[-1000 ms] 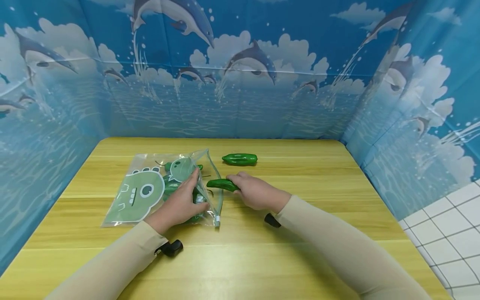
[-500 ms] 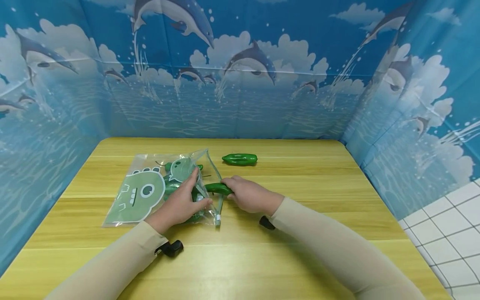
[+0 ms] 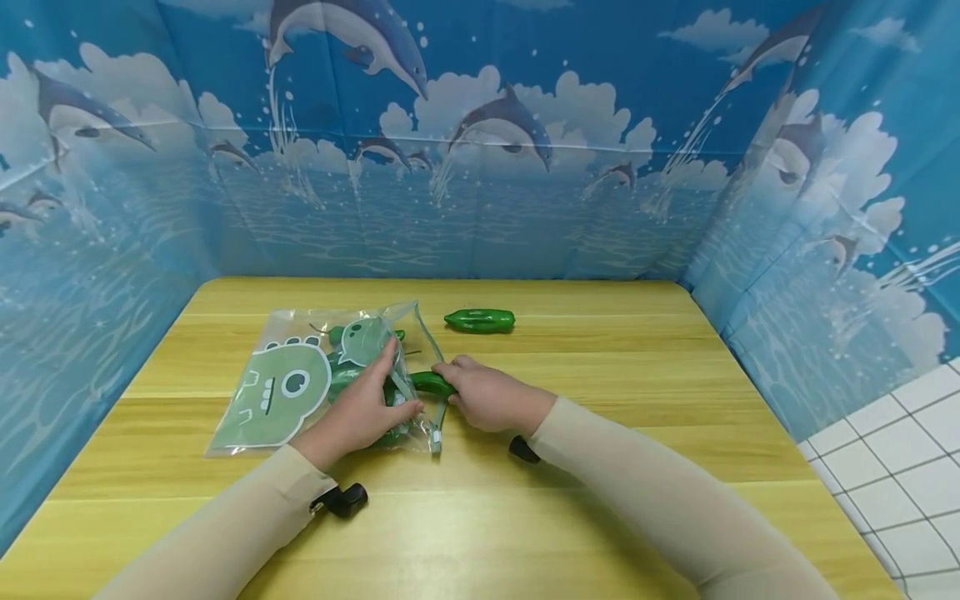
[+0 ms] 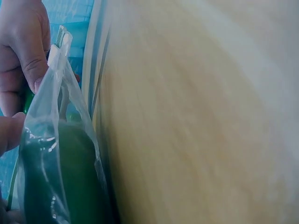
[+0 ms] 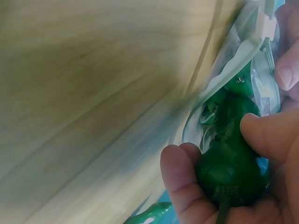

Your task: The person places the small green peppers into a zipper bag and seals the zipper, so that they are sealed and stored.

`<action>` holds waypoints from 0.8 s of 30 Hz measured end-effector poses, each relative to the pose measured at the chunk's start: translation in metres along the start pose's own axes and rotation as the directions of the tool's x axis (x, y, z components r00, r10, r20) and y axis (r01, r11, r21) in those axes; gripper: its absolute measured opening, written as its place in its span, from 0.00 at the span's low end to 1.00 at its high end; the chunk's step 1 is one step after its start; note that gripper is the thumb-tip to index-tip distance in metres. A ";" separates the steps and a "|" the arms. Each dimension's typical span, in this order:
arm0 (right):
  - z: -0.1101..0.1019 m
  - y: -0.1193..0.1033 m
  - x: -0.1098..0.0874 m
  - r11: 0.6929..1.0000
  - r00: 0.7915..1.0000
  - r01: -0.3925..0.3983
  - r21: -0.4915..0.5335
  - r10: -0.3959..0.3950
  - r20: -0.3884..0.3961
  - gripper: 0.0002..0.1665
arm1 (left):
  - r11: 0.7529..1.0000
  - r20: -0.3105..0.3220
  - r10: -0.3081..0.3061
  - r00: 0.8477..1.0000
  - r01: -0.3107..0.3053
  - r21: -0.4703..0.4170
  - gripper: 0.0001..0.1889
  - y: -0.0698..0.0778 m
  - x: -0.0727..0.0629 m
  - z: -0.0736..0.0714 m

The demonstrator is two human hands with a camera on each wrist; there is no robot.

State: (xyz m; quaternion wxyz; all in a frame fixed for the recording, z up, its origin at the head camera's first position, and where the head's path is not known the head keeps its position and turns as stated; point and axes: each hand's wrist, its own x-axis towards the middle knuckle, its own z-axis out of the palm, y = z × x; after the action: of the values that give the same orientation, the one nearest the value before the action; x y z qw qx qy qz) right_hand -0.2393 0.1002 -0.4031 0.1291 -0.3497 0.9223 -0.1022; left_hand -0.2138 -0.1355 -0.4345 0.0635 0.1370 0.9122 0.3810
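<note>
My right hand point(image 3: 491, 396) pinches a long green pepper point(image 3: 432, 383) near its stem end. In the right wrist view that pepper point(image 5: 229, 172) lies between thumb and fingers, stem toward the camera, its far end inside the bag's mouth. The clear slider zip bag point(image 3: 270, 392), printed with a green cartoon monster, lies on the table with several green peppers inside. My left hand point(image 3: 362, 417) holds the bag near its mouth, thumb and forefinger spread over the upper film; its other fingers are mostly hidden in the head view. The white slider point(image 5: 267, 27) sits at the mouth's near corner.
Another green pepper point(image 3: 480, 321) lies on the wooden table point(image 3: 600, 358) behind my right hand. A blue dolphin-print curtain point(image 3: 495, 217) surrounds the back and sides. White tiles point(image 3: 900, 450) show beyond the right edge. Black wrist devices point(image 3: 345, 500) sit under both sleeves.
My right hand has moved left with the pepper, whose tip has gone from just at the bag's mouth to inside it. The left hand and the bag stay almost in place.
</note>
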 end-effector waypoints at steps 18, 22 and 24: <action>0.005 -0.003 0.015 0.997 0.997 0.075 -0.025 -0.075 0.008 0.34 | 1.000 0.030 0.002 1.000 -0.002 0.009 0.59 0.000 0.000 0.002; 0.008 -0.003 0.019 0.997 0.997 0.071 -0.021 -0.070 0.010 0.34 | 1.000 0.034 0.005 0.999 -0.005 0.009 0.60 0.000 0.001 0.002; 0.008 -0.003 0.020 0.998 0.998 0.055 -0.008 -0.055 0.004 0.34 | 1.000 0.038 0.007 0.999 -0.008 0.007 0.60 0.000 0.001 0.002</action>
State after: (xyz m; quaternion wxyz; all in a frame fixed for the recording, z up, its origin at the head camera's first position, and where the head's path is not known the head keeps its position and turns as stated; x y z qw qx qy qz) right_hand -0.2497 0.0836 -0.4136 0.1267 -0.3757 0.9124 -0.1013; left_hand -0.2142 -0.1338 -0.4363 0.0787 0.1477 0.9116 0.3754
